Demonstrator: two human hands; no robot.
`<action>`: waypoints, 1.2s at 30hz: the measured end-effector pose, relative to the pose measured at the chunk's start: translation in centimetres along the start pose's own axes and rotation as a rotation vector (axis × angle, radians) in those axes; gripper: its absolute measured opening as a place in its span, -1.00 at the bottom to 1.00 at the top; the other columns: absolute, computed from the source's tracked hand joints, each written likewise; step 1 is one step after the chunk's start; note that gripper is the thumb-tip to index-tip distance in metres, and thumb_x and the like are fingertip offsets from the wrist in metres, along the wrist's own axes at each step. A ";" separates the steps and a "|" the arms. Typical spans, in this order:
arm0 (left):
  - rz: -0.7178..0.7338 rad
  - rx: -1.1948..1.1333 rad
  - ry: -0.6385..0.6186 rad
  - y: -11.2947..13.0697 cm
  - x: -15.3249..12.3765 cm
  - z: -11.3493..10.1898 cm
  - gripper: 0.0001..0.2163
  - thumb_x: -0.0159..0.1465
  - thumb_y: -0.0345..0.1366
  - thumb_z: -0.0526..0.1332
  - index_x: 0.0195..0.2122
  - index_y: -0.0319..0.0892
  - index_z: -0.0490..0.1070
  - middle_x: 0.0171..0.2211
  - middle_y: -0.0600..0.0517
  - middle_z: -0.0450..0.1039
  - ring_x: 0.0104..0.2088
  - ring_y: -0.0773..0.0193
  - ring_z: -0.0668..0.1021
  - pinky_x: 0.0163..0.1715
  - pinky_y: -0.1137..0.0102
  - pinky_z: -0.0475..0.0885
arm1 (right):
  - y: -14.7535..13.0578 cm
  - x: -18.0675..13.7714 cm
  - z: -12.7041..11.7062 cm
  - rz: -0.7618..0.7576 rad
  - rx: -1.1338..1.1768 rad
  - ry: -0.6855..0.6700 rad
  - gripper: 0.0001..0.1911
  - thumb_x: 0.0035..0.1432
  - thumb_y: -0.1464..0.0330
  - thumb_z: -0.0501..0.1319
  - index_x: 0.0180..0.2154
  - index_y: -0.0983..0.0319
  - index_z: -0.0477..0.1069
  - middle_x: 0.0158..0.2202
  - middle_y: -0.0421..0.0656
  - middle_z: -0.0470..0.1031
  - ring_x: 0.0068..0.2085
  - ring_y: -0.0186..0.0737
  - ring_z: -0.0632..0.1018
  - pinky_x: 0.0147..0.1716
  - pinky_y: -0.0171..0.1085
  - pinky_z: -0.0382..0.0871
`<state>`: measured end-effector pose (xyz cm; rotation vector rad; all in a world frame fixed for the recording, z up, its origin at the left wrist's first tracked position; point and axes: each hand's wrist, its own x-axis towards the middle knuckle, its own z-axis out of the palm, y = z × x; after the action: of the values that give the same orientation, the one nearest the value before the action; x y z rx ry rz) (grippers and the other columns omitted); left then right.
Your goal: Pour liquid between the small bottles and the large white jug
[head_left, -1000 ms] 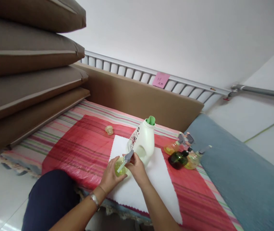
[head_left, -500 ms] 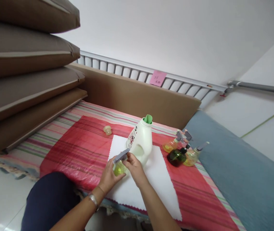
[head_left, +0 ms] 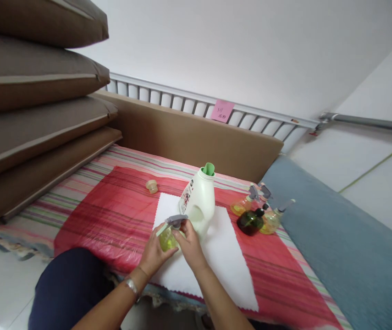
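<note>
My left hand [head_left: 152, 254] is closed around a small clear spray bottle [head_left: 168, 241] with yellow-green liquid inside. At the bottle's neck, the fingers of my right hand [head_left: 191, 245] grip the grey trigger spray head [head_left: 178, 220]. The bottle is held over a white scalloped-edge sheet [head_left: 225, 270]. Just behind it stands a large pale green jug [head_left: 205, 195], uncapped, with a green spout in its mouth and a printed label on its left side. A cream-coloured cap [head_left: 151, 186] lies on the red plastic to the left of the jug.
To the right stand several small bottles: a dark green one [head_left: 251, 222] and clear ones with yellow liquid [head_left: 270, 223]. Red plastic [head_left: 102, 211] covers the striped cloth [head_left: 56, 198]. Stacked brown cushions [head_left: 41, 96] rise at left. A brown board [head_left: 196, 133] leans behind, against a white radiator [head_left: 168, 99].
The spray head has turned on the bottle: its lever now points toward my left hand and its other end toward the right. The whole view has shifted slightly.
</note>
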<state>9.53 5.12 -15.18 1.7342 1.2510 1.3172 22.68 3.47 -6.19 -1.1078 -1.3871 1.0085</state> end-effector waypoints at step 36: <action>0.083 0.057 -0.018 -0.5 -0.4 0.1 -0.28 0.02 -0.21 0.38 0.17 -0.12 0.09 0.10 -0.17 0.32 0.12 -0.01 0.40 0.13 0.03 0.30 | -1.1 0.7 0.2 0.073 0.023 0.050 -0.56 -0.10 0.30 0.35 -0.11 0.16 0.40 -0.07 -0.12 0.52 -0.06 -0.08 0.49 0.02 -0.09 0.31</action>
<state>9.44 4.90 -15.80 1.8515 1.2295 1.3213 22.37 3.91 -4.99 -1.1658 -1.3003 1.0399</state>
